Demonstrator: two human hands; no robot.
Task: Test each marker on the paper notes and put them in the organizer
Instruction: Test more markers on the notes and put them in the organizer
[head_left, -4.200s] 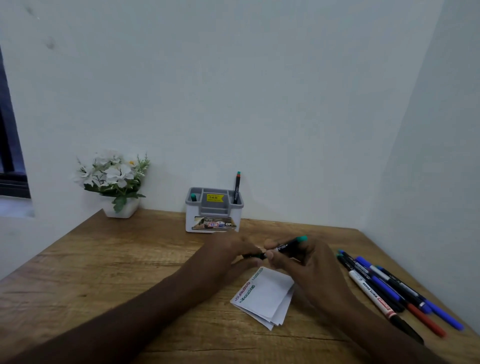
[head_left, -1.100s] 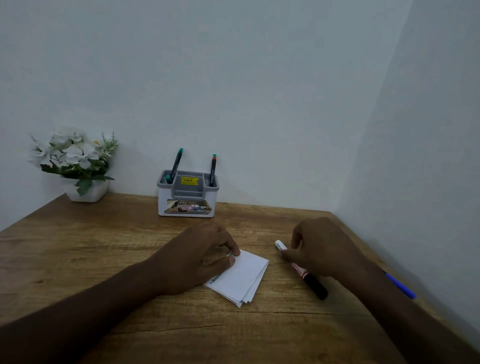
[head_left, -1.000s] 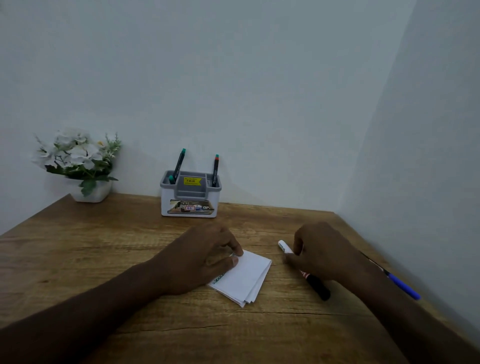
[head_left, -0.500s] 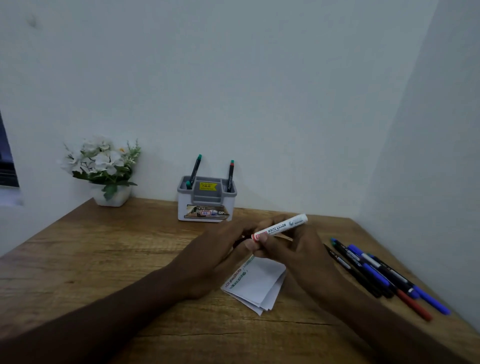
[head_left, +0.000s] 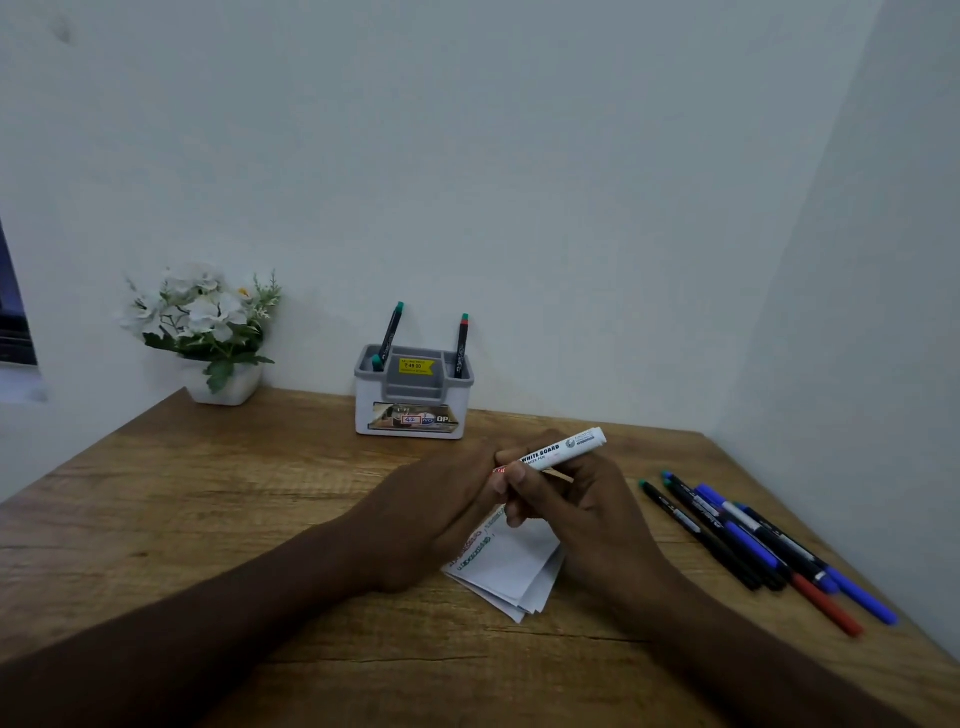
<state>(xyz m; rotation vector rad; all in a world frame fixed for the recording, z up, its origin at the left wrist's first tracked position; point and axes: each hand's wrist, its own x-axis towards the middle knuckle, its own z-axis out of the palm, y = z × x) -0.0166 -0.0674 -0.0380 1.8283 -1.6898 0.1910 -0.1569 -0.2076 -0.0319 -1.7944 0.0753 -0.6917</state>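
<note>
Both hands have come together over the paper notes (head_left: 511, 564) since a second ago, when the right hand (head_left: 576, 512) was picking the white marker (head_left: 563, 449) off the table (head_left: 208, 499) and the left hand (head_left: 441, 512) lay on the notes. Half a second ago the marker was already held up between them, and it sits much the same now.

Right-hand fingers curl round the white marker's barrel, thumb pinching it near the middle. The barrel reads "WHITE BOARD" and slants up to the right, its blunt white end free in the air. Left-hand fingers close on the marker's lower end, where a bit of red print shows; the cap itself is hidden behind the fingers, so whether it is on or off I cannot tell.

Beneath the hands, the paper notes lie as a small fanned stack of white sheets, with green and red scribbles along the top sheet's left edge.

At the back by the wall stands the organizer (head_left: 414, 397), grey on top and white below, with a yellow price sticker. One green-capped marker (head_left: 390, 332) leans in its left compartment and a second marker (head_left: 462, 343) stands in the right one.

To the right, the untested markers (head_left: 753, 540) lie side by side on the table, blue, black and red among them.

A white pot of white flowers (head_left: 208, 322) sits in the far left corner.
</note>
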